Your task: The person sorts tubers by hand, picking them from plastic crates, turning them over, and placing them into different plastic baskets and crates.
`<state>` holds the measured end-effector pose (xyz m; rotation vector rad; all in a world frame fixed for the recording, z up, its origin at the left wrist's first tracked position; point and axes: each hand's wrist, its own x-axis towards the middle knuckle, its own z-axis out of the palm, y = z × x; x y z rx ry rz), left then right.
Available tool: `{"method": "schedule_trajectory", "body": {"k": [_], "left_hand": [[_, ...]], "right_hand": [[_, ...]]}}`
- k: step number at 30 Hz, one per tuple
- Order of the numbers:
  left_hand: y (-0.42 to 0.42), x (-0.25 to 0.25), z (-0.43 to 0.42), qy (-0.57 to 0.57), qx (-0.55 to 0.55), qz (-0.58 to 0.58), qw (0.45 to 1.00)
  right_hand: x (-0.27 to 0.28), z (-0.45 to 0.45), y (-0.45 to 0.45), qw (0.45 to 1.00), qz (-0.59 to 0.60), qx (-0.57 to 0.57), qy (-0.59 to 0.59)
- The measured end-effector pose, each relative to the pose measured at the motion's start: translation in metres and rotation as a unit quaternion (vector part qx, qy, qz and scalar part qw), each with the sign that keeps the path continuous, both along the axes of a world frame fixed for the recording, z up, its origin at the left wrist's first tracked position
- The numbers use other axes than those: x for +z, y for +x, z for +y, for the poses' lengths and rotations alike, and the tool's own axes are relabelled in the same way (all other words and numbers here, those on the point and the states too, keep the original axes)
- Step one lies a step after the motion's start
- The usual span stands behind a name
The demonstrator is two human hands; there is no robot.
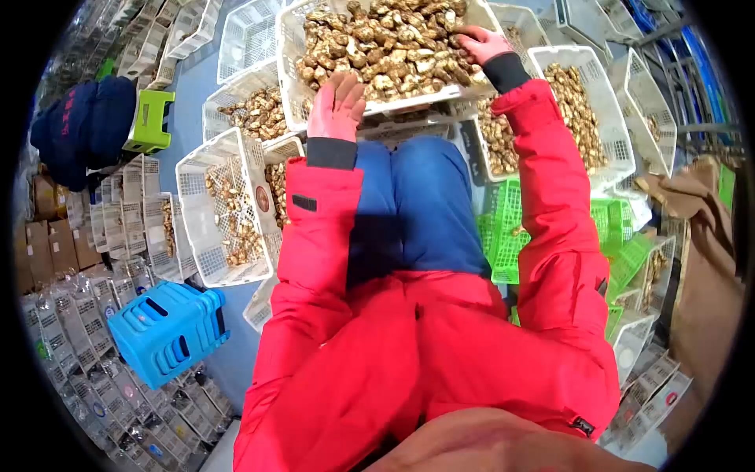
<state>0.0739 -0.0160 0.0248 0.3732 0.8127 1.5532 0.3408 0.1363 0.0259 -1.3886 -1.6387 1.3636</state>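
A white plastic crate (285,59) heaped with brown-and-cream mushrooms (385,47) stands in front of my knees. My left hand (336,110) is at the crate's near left corner, its soiled fingers stretched upward beside the mushrooms, with nothing visible in it. Over the right side of the heap, my right hand (481,46) reaches in from the rim. Its fingers are extended and slightly bent, touching the mushrooms. I see no mushroom clearly gripped in either hand.
Crates of mushrooms flank me: a sparsely filled crate (228,208) on the left and a fuller crate (582,118) on the right. Green baskets (507,236) sit by my right thigh. A blue plastic stool (167,332) stands at left, below a person in dark clothing (86,126).
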Motion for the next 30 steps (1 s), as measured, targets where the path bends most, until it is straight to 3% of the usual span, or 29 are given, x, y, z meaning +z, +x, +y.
{"method": "schedule_trajectory", "body": {"k": [2,4,5,6,8,9,10,12,13,14,18,22,27,30], "left_hand": [[-0.007,-0.002,0.006,-0.014,0.006,0.009,1.0],[-0.015,-0.003,0.013,-0.02,-0.004,0.011,1.0],[-0.017,-0.004,0.016,-0.03,0.003,0.018,0.999],[-0.018,-0.006,0.017,-0.041,-0.004,0.024,0.999],[-0.026,-0.01,0.019,-0.059,-0.018,0.041,0.997],[-0.039,-0.037,0.024,-0.016,-0.068,-0.016,0.997],[-0.029,-0.011,0.02,-0.063,-0.025,0.024,0.997],[-0.037,-0.034,0.029,0.001,-0.07,-0.043,0.997],[-0.036,-0.039,0.029,0.0,-0.062,-0.035,0.997],[-0.03,-0.028,0.029,-0.004,-0.055,-0.026,0.998],[-0.012,-0.017,0.024,-0.01,-0.063,-0.017,0.998],[0.001,-0.005,0.018,-0.016,-0.082,0.011,0.996],[0.004,-0.01,0.019,-0.018,-0.091,0.016,0.996],[0.01,-0.006,0.025,-0.01,-0.095,0.059,0.994]], "right_hand": [[-0.03,0.061,-0.044,0.935,-0.282,0.044,0.211],[-0.062,0.094,-0.091,0.886,-0.426,0.036,0.179],[-0.051,0.092,-0.111,0.875,-0.469,0.068,0.104],[-0.077,0.106,-0.122,0.844,-0.515,0.095,0.117],[-0.075,0.109,-0.129,0.852,-0.508,0.079,0.097],[-0.085,0.113,-0.125,0.859,-0.499,0.046,0.106],[-0.051,0.091,-0.119,0.893,-0.441,0.035,0.085],[-0.053,0.077,-0.087,0.988,-0.144,0.055,-0.019],[-0.052,0.064,-0.07,0.993,0.032,0.05,-0.101],[-0.046,0.042,-0.059,0.96,0.209,0.043,-0.18],[-0.011,-0.03,-0.052,0.877,0.435,0.069,-0.194],[0.004,-0.039,-0.07,0.915,0.364,0.086,-0.15],[0.007,-0.038,-0.06,0.871,0.434,0.126,-0.192],[0.007,-0.044,-0.067,0.955,0.267,0.06,-0.115]]}}
